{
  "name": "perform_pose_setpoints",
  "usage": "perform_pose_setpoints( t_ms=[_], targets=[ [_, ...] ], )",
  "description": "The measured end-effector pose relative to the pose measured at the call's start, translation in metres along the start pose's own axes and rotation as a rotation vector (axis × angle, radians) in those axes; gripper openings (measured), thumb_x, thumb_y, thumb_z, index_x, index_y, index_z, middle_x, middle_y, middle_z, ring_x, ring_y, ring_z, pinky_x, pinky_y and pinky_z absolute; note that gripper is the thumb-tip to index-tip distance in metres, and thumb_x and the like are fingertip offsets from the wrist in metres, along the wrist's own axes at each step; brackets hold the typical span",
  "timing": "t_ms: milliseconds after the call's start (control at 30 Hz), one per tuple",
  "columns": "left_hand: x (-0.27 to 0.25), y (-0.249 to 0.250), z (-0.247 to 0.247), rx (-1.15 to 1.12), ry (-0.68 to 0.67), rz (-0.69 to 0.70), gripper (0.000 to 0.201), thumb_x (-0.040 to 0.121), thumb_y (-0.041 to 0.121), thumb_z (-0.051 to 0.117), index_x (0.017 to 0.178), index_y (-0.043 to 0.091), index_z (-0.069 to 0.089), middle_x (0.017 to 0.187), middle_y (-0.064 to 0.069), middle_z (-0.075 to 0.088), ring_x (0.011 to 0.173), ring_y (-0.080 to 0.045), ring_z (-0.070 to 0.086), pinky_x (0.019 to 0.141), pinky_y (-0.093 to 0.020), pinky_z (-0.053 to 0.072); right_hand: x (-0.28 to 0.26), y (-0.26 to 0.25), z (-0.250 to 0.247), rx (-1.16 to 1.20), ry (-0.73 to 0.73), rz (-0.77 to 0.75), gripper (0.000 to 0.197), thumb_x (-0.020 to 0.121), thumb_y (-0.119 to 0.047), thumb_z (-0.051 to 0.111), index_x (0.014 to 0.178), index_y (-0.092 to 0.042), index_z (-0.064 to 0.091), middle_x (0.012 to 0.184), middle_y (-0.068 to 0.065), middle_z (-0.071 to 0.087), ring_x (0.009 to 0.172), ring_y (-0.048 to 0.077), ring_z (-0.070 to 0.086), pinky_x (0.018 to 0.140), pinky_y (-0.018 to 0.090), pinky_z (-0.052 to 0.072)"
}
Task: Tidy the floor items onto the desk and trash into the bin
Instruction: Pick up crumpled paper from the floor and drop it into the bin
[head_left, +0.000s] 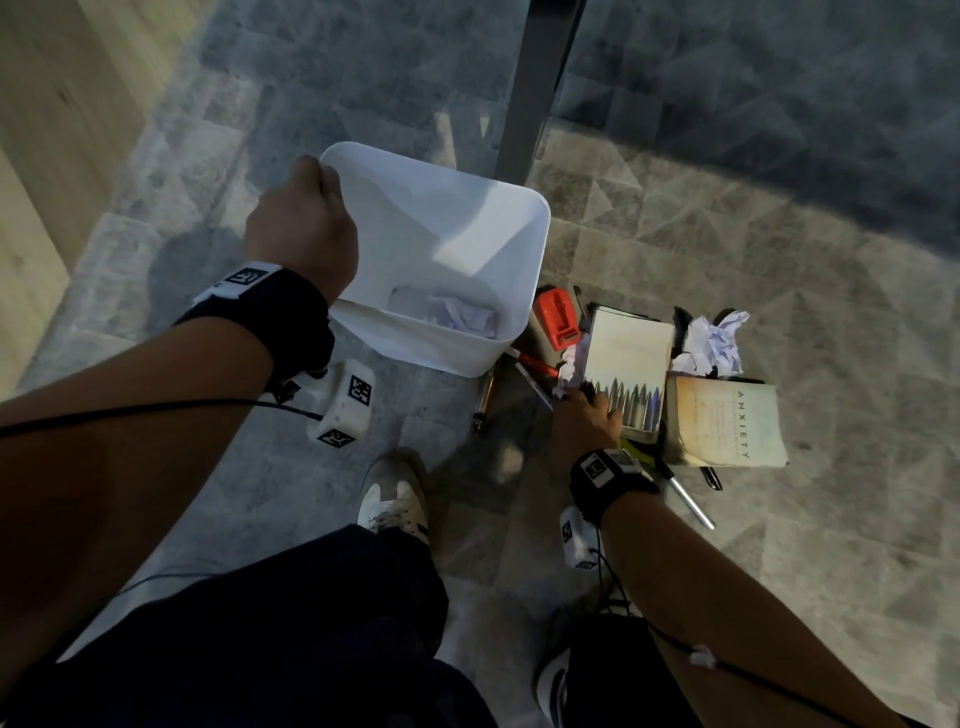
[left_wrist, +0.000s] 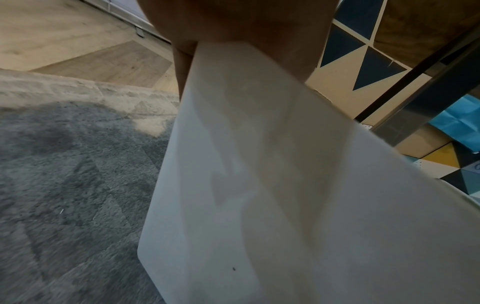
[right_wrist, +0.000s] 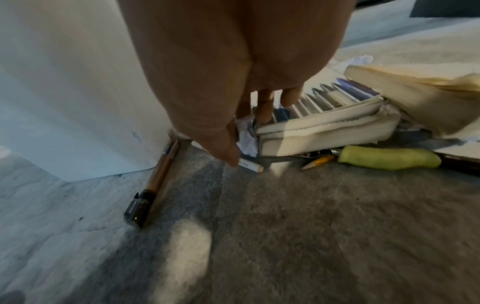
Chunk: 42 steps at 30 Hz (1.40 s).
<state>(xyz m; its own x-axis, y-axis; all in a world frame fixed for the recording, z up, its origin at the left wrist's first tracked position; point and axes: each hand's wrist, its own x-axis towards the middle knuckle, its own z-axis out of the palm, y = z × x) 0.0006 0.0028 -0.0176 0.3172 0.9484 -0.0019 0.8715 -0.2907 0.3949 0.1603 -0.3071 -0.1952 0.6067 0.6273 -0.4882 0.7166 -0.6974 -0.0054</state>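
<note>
Grey carpet; left hand clamped on bin rim; right hand fingers apart, wrist-view-only at crumpled paper.

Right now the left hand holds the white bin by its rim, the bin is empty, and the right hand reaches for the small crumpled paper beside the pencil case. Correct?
One error: the white bin is not empty. The head view shows crumpled paper lying at its bottom. The rest stands: the left hand holds the rim, and the right hand reaches the small crumpled paper beside the pencil case.
</note>
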Motion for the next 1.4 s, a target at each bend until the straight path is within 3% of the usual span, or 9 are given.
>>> perform_pose_setpoints(
  t_ms=[333,533,633,733,867,1000,1133,1267,1400],
  targets=[
    [-0.001,0.002,-0.002,-0.022,0.0,-0.01,0.038,0.109,0.038,0.027,0.111,0.009,0.051,0.098,-0.026,0.064,0.088,-0.047,0.06,0.066,-0.043,0.033,-0.025,-0.012,-0.054,0.594,0.67,0.043,0.016,0.094,-0.026,0.068,0.103,-0.013,0.07,0.097,0.006,0.072,0.09,0.022,0.069,0.083,0.029,0.053],
    [-0.001,0.002,-0.004,-0.021,-0.016,0.0,0.038,0.11,0.037,0.027,0.113,0.008,0.052,0.1,-0.024,0.064,0.088,-0.044,0.06,0.067,-0.042,0.033,-0.087,-0.072,-0.2,1.539,0.993,-0.08,0.052,0.081,0.016,0.07,0.127,0.0,0.052,0.107,0.006,0.057,0.091,0.005,0.062,0.081,0.018,0.05],
    [-0.001,0.003,-0.004,-0.028,-0.019,0.004,0.038,0.11,0.037,0.026,0.112,0.008,0.051,0.097,-0.024,0.063,0.083,-0.043,0.058,0.066,-0.043,0.033,-0.106,-0.101,-0.248,1.643,0.888,-0.39,0.059,0.082,0.026,0.063,0.133,0.006,0.044,0.115,0.015,0.055,0.097,0.008,0.063,0.083,0.02,0.052],
    [-0.001,0.002,-0.004,-0.022,-0.018,-0.002,0.038,0.11,0.038,0.025,0.112,0.009,0.051,0.095,-0.023,0.063,0.083,-0.044,0.059,0.066,-0.043,0.034,-0.095,-0.116,-0.253,1.554,0.664,-0.437,0.065,0.085,0.01,0.07,0.143,-0.001,0.041,0.11,-0.009,0.062,0.096,0.009,0.063,0.085,0.037,0.057],
    [-0.001,0.002,-0.004,-0.036,-0.025,-0.008,0.039,0.109,0.039,0.025,0.11,0.01,0.05,0.096,-0.024,0.064,0.084,-0.046,0.06,0.066,-0.042,0.036,-0.07,-0.114,-0.225,1.259,0.483,-0.235,0.075,0.087,-0.031,0.077,0.152,-0.022,0.04,0.118,-0.008,0.06,0.109,0.006,0.061,0.087,0.024,0.053],
    [-0.001,0.002,-0.004,-0.045,-0.045,-0.009,0.039,0.109,0.04,0.024,0.11,0.011,0.049,0.099,-0.025,0.063,0.088,-0.047,0.06,0.068,-0.043,0.036,-0.044,-0.067,-0.166,1.484,0.741,0.158,0.036,0.091,-0.008,0.071,0.125,-0.011,0.062,0.105,0.006,0.062,0.081,-0.007,0.059,0.073,0.013,0.048],
    [-0.002,0.003,-0.005,-0.054,-0.033,0.008,0.04,0.11,0.038,0.025,0.112,0.007,0.051,0.1,-0.028,0.063,0.089,-0.048,0.059,0.068,-0.043,0.034,-0.037,0.001,-0.076,1.598,0.34,0.856,0.044,0.093,-0.03,0.07,0.129,-0.005,0.063,0.125,0.021,0.069,0.106,0.032,0.068,0.086,0.033,0.05],
    [-0.003,0.002,-0.001,-0.036,-0.002,0.017,0.039,0.11,0.036,0.026,0.111,0.006,0.051,0.096,-0.028,0.063,0.085,-0.049,0.059,0.068,-0.046,0.037,-0.048,0.027,-0.036,1.828,-0.214,0.819,0.028,0.105,-0.035,0.055,0.123,-0.017,0.067,0.104,0.015,0.076,0.095,0.031,0.073,0.082,0.033,0.055],
    [0.001,-0.002,0.001,-0.034,-0.006,0.024,0.039,0.108,0.039,0.025,0.11,0.008,0.049,0.096,-0.029,0.063,0.085,-0.05,0.059,0.067,-0.045,0.034,-0.041,0.025,-0.034,2.04,-0.165,0.902,0.033,0.103,-0.049,0.055,0.098,-0.021,0.071,0.086,0.011,0.077,0.078,0.03,0.07,0.076,0.041,0.051]
  ],
)
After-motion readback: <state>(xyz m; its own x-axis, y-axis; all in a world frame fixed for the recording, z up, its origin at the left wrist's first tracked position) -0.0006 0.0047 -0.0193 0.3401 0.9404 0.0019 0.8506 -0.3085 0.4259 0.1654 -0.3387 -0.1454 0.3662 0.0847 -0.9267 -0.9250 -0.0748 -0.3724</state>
